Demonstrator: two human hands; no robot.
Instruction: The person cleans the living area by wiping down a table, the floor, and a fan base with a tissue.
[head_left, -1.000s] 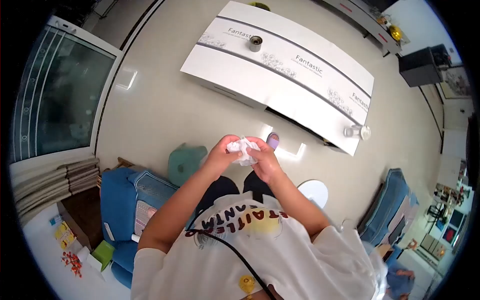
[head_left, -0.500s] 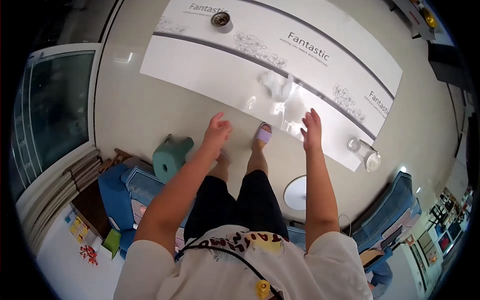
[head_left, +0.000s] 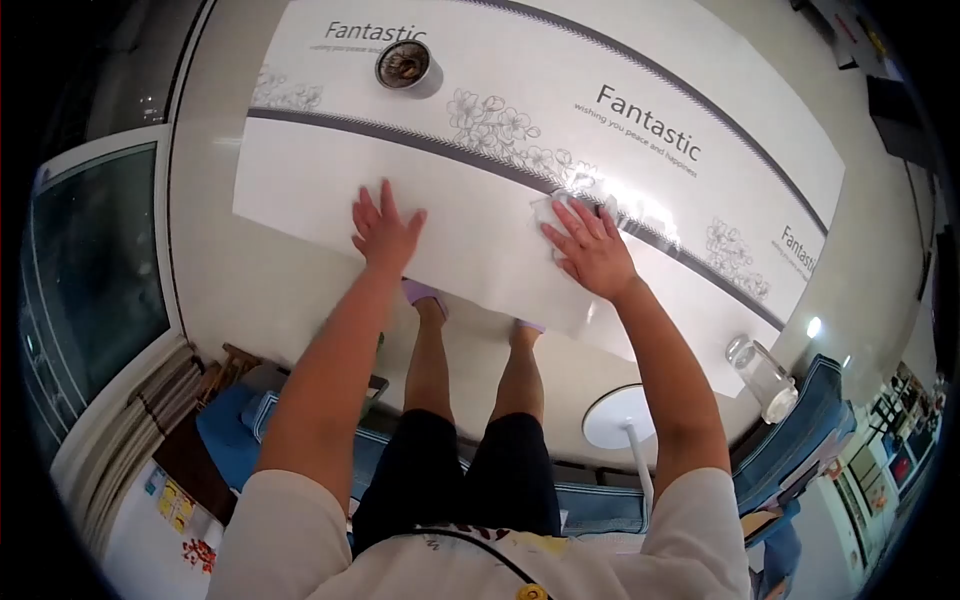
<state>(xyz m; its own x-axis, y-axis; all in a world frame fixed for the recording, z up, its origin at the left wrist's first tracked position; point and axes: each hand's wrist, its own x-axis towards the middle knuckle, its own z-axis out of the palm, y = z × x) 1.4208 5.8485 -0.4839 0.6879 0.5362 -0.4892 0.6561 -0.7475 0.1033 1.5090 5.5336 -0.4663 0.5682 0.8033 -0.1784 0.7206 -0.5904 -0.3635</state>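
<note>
In the head view, my right hand [head_left: 592, 250] lies fairly flat with its fingers spread on the white printed tablecloth [head_left: 480, 250]. Beneath and beside those fingers is a crumpled white tissue [head_left: 545, 212], mostly covered by the hand. My left hand [head_left: 388, 230] is open near the cloth's front edge, fingers apart and holding nothing. Whether it touches the cloth I cannot tell. Beyond it stands a round container [head_left: 408, 68] with a white outside and dark contents.
A clear glass jug [head_left: 765, 380] is at the table's right front corner. Below the table edge, a round white stand base [head_left: 612, 418] rests on the floor, with a pole rising from it. Blue seating [head_left: 800, 410] lies to the right, and a sliding glass door [head_left: 100, 260] to the left.
Both hands have moved forward over the table, the right one down onto the crumpled tissue. The body and view have come closer to the table. The green stool is now almost hidden.
</note>
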